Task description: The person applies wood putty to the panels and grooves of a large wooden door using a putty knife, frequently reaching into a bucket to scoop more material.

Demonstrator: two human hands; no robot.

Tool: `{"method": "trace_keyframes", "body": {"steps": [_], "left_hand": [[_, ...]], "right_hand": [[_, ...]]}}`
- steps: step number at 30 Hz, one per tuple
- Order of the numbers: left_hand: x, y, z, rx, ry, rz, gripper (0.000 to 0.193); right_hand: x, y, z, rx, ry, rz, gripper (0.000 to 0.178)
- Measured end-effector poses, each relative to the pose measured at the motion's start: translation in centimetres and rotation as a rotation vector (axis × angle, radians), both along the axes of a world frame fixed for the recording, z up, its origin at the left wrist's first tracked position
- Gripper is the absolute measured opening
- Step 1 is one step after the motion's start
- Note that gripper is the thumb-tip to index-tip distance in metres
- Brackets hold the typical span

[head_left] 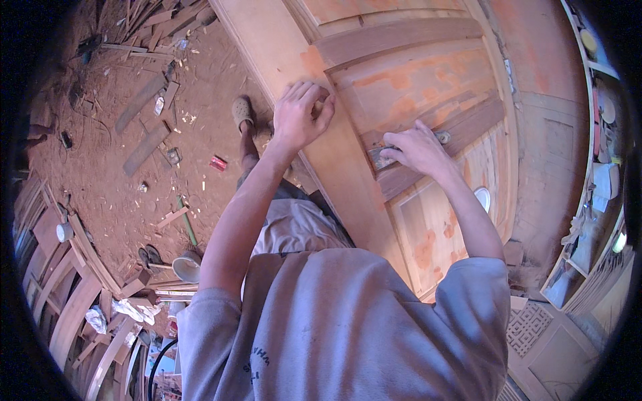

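Note:
A panelled wooden door (369, 194) with orange filler patches lies in front of me. My left hand (304, 113) rests over its pale left stile, fingers curled and thumb bent in; anything inside the curl is hidden. Over a darker crosspiece of the door, my right hand (420, 150) is closed around a small greyish tool (384, 159). Part of it shows at the fingertips, and the palm hides the rest, so its kind is unclear. Just beyond that hand's knuckles sits a small round pale piece (443, 137); whether it belongs to the tool cannot be made out.
Wood offcuts (146, 148) and shavings litter the dirt floor to the left, with a red can-like object (218, 163) and a bucket (187, 266). Stacked boards (73, 304) stand lower left. A cluttered shelf (602, 180) runs along the right. One shod foot (243, 110) shows beside the door.

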State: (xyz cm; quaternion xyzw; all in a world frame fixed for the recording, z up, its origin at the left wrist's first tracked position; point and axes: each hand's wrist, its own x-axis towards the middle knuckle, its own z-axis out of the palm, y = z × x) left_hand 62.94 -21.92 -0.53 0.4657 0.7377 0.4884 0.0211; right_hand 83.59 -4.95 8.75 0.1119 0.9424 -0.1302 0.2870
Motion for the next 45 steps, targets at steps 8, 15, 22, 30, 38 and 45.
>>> {"method": "trace_keyframes", "body": {"steps": [8,15,22,30,38,45], "left_hand": [[0.1,0.1,0.1,0.007,0.018,-0.005,0.012],[0.1,0.0,0.2,-0.004,-0.002,-0.007,0.011],[-0.1,-0.1,0.0,-0.001,0.033,0.010,0.011],[0.0,0.1,-0.4,0.063,0.034,-0.009,0.011],[-0.2,-0.2,-0.6,0.034,0.021,-0.011,0.011],[-0.1,-0.1,-0.4,0.037,0.020,-0.022,0.010]], "right_hand": [[3.6,1.2,1.7,-0.328,0.105,-0.599,0.022],[8.0,-3.0,3.5,-0.184,0.296,-0.537,0.041],[5.2,-3.5,4.7,-0.149,0.061,-0.424,0.023],[2.4,-1.1,2.1,0.111,-0.020,-0.162,0.028],[-0.7,0.0,1.0,0.102,-0.117,-0.054,0.040],[-0.5,-0.6,0.6,0.164,-0.116,-0.078,0.040]]}}
